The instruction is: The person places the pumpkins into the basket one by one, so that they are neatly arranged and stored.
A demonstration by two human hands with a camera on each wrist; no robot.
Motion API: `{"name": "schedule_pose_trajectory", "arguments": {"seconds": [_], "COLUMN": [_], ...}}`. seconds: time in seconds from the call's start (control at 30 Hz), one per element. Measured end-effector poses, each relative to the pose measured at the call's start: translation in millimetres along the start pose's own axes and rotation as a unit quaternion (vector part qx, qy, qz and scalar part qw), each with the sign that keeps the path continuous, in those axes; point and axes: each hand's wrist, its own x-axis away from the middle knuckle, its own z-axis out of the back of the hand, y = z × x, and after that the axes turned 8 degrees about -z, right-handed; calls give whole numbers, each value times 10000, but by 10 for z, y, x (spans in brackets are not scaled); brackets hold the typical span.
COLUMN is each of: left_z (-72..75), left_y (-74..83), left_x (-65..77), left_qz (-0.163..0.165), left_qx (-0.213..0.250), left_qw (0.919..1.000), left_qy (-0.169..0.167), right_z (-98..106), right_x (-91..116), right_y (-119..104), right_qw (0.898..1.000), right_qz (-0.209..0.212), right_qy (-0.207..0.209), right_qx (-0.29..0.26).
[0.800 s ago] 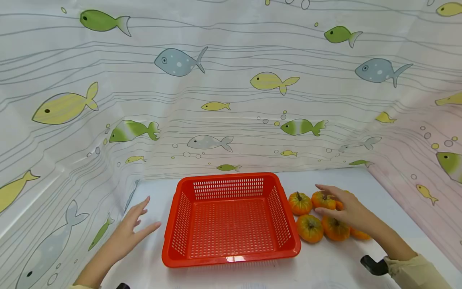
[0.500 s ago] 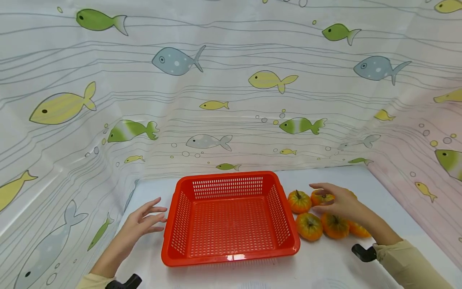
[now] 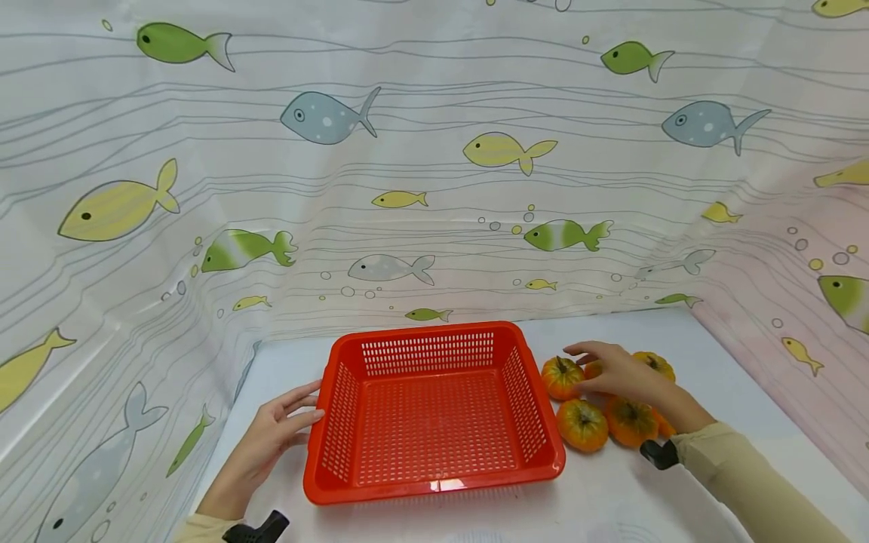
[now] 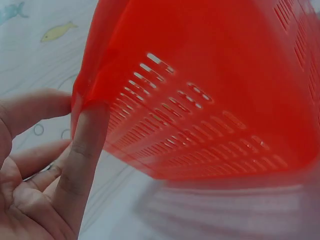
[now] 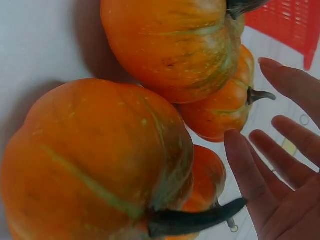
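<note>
Head view: red slotted basket [image 3: 380, 493] sits on the white table [image 3: 611, 486]; inside I see only its slotted floor and walls; orange pumpkins [image 3: 582, 427] are bunched on the table just off its right side, all outside it; left hand [image 3: 271, 431] is at the basket's left rim [image 3: 316, 445], fingers extended; right hand [image 3: 623, 371] is over the pumpkins, nearest the far-left one, contact not clear from here. Left wrist view: fingertips meet the rim from outside, fingers nearly straight, not wrapped round it; walls look like thin plastic, so probably light with some flex; lip is the place to hold, two opposite sides if lifting level. Right wrist view: thumb and fingers well apart, nothing between them; pumpkin skin looks smooth, ribbed, a bit glossy; expect firm, fairly heavy for size, prone to roll or slip under a fingertip pinch; best hold is round the widest part, fingers along the ribs; wouldn't lift by the dark stem [image 5: 197, 218], could snap; neighbours crowd close, so finger room is tight; basket shows at top right, contents not visible from here.
</note>
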Motion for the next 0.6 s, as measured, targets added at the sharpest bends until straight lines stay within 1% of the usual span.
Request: {"name": "schedule_pose_trajectory", "arguments": {"seconds": [0.17,0.4,0.6], "left_z": [0,-3,-13], "left_y": [-48,-98,-113], "left_x": [-14,1,-22], "left_qz": [39,12,16], "left_qx": [298,526,633], "left_qw": [9995,9986,9979], "left_qy": [37,106,121], "right_z": [-35,-86,-103], "right_x": [-84,-161,-169], "right_y": [-2,15,8], "right_qw": [9997,9979,9977], "right_qz": [-64,112,-27], "right_qy": [-30,-66,-69], "right_qx": [216,641,677]}}
